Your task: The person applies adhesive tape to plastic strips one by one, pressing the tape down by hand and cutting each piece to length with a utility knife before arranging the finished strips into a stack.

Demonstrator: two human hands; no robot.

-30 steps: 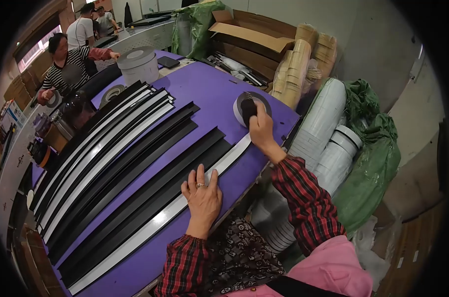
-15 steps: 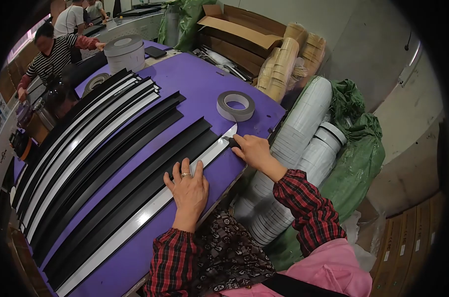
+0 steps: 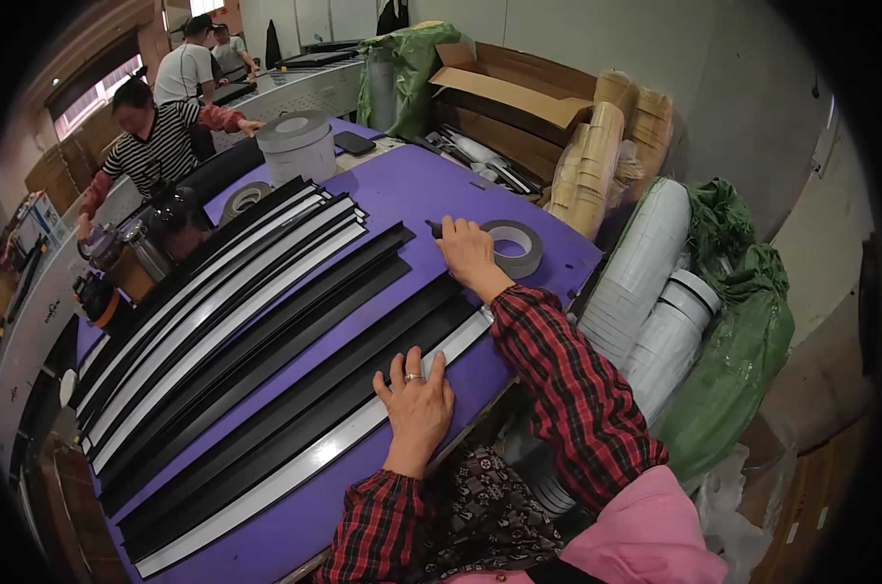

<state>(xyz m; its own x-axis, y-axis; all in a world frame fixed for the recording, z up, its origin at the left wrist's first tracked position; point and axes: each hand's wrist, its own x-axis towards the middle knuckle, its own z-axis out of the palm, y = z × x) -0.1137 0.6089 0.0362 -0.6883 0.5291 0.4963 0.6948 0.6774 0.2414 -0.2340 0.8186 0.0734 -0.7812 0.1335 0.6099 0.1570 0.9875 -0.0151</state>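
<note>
Right hand farther; one roll beside

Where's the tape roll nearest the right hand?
In the head view, the tape roll lies on the purple tabletop, right of centre, just right of the right hand and left of the white wrapped rolls.

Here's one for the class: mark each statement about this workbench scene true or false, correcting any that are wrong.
1. The left hand rests on the white-faced strip. True.
2. The right hand grips the grey tape roll. False: it holds a small dark object; the grey tape roll lies on the tabletop.
3. The tabletop is red. False: it is purple.
4. The cardboard box stands open. True.
5. The left hand wears a ring. True.
</note>
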